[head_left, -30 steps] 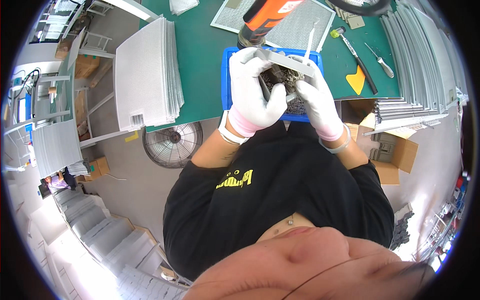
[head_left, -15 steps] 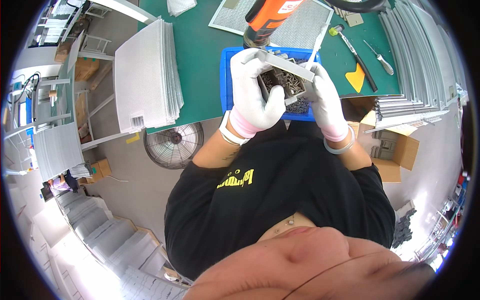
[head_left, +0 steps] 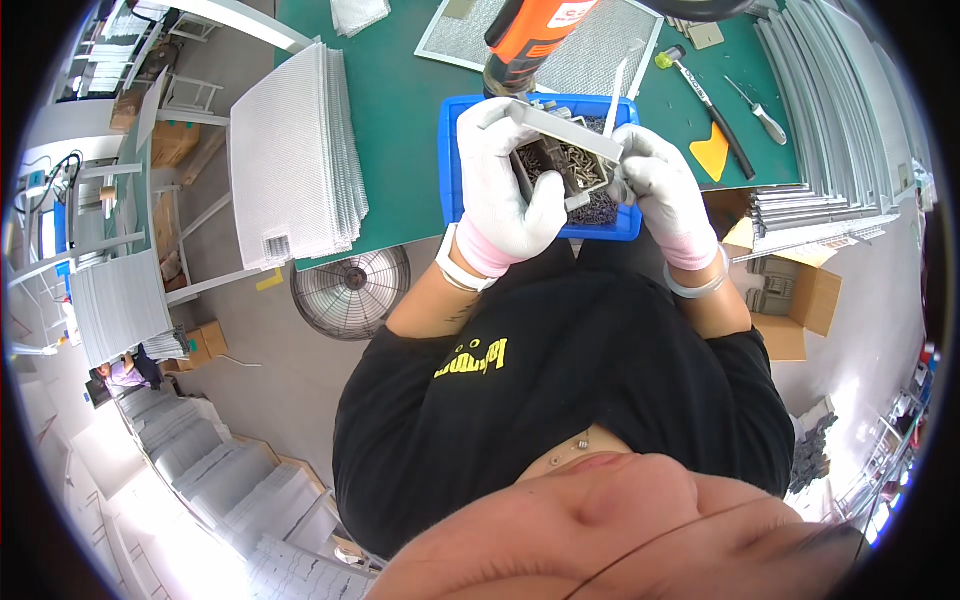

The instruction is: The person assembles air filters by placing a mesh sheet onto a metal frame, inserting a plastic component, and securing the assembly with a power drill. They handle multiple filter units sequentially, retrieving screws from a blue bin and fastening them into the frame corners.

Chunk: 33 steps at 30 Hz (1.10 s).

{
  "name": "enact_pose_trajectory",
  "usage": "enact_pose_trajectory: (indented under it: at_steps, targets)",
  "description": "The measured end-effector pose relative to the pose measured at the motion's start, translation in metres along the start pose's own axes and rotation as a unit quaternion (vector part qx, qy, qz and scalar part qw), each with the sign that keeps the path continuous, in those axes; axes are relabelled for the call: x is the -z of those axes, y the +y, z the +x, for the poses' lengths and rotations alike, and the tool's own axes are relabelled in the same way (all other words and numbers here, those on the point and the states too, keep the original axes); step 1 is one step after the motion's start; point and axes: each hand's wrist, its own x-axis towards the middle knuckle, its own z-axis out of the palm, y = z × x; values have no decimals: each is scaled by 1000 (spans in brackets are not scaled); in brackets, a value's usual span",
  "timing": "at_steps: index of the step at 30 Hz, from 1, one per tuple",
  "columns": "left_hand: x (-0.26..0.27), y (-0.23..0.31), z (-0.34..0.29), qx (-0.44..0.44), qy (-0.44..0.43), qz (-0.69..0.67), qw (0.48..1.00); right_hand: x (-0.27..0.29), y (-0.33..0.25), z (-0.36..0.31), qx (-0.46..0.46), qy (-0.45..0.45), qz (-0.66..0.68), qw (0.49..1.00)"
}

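The left hand (head_left: 505, 185) is closing around a grey bar (head_left: 570, 132), its fingers reaching over the far end and its thumb lying below; this wrap is probably steadying the piece from one end, leaving most of its face uncovered. The bar is slanting down toward the right, sitting above the blue bin (head_left: 450, 160) – likely so that anything small coming loose is falling inside the rim. The right hand (head_left: 665, 195) is standing just beside the bar's other end with fingers bent inward; whether it is gripping anything I cannot tell, since the glove is hiding its fingertips.

Under the bar, many screws (head_left: 582, 165) are lying loose in a small container within the bin, apparently being placed there for short reaches; a thin white strip (head_left: 614, 95) is rising near the right fingers, its lower end not showing clearly. An orange-and-black power tool (head_left: 525, 50) is pointing nose-down just beyond the left hand – that placing seems to be putting it within easy reach; on the green bench (head_left: 395, 100), a hammer (head_left: 710, 105), a screwdriver (head_left: 768, 122) and a yellow scraper (head_left: 709, 153) are lying to the right, seemingly leaving the bin's surroundings freer.
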Motion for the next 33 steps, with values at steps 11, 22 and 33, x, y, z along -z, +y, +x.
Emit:
enact_pose_trajectory:
  at_steps: [11,22,33]
  targets:
    - [1,-1,-3,22,1,-58,998,-9,0,-3,29,-32,-71,997]
    - [5,-3,-2,31,-3,-50,998,7,1,-7,8,-66,-134,989]
    - [8,-7,0,29,-15,-62,998,-7,6,-1,78,8,-51,996]
